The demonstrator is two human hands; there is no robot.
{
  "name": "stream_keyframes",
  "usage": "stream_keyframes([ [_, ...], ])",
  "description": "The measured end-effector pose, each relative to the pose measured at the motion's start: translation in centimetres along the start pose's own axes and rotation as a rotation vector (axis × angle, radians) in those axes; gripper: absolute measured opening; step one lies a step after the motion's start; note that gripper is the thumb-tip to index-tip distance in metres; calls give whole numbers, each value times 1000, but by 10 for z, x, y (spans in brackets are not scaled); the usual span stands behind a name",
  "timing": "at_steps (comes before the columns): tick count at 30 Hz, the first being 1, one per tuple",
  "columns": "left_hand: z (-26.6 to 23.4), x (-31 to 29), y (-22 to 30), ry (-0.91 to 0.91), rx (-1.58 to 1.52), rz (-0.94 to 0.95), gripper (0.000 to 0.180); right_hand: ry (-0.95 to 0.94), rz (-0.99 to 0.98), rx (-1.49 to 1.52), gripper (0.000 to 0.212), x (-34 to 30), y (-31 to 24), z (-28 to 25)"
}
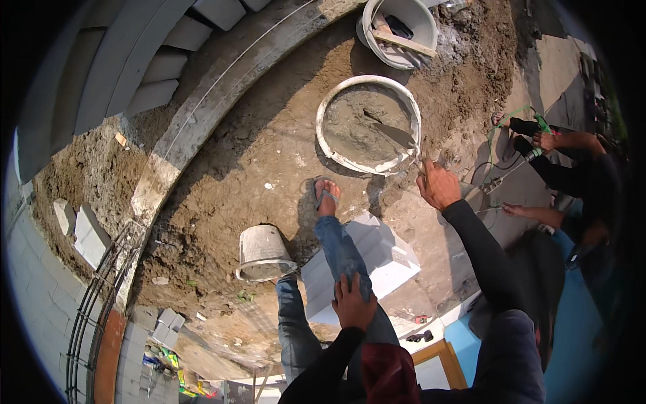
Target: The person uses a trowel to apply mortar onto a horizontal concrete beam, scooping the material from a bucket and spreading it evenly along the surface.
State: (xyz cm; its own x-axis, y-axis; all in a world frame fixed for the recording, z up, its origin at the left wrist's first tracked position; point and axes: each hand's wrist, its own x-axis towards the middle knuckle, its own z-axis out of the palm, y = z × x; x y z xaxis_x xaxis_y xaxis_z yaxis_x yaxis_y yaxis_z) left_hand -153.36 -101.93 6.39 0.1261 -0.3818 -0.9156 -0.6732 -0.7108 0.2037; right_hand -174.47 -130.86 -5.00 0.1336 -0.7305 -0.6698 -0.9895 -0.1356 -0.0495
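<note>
My right hand (441, 184) is closed around the handle of a trowel (393, 135). The trowel's pointed metal blade reaches over the rim of a round white bucket (321, 138) and its tip dips into wet grey mortar (360, 131). My left hand (354, 303) lies flat on my jeans at the knee, fingers spread, holding nothing. Under that leg are pale, smooth building blocks (393, 259). Left of them a smaller grey bucket (262, 246) leans over, its mouth toward me.
Another bucket (420, 27), with a wooden strip and tools inside, stands beyond. A concrete beam (195, 124) with a taut string curves along the left, near a rebar cage (94, 310) and stacked blocks (165, 67). At right, other people handle a green corded power tool (542, 124).
</note>
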Motion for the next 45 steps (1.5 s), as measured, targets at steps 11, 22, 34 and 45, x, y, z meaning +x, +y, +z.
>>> stream_keyframes([
  [11, 15, -1, 10, 6, 16, -11, 78, -202, -142, 545, 72, 107, -53, 84],
  [22, 9, 5, 21, -34, -62, -21, 77, -411, -8, 694, 81, 87, -43, 68],
  [34, 4, 3, 21, -12, 3, -46, 77, 188, -154, 161, 49, 34, -7, 34],
  [45, 9, 2, 15, 11, -29, -60, 75, -118, 100, 322, 66, 40, 29, 34],
])
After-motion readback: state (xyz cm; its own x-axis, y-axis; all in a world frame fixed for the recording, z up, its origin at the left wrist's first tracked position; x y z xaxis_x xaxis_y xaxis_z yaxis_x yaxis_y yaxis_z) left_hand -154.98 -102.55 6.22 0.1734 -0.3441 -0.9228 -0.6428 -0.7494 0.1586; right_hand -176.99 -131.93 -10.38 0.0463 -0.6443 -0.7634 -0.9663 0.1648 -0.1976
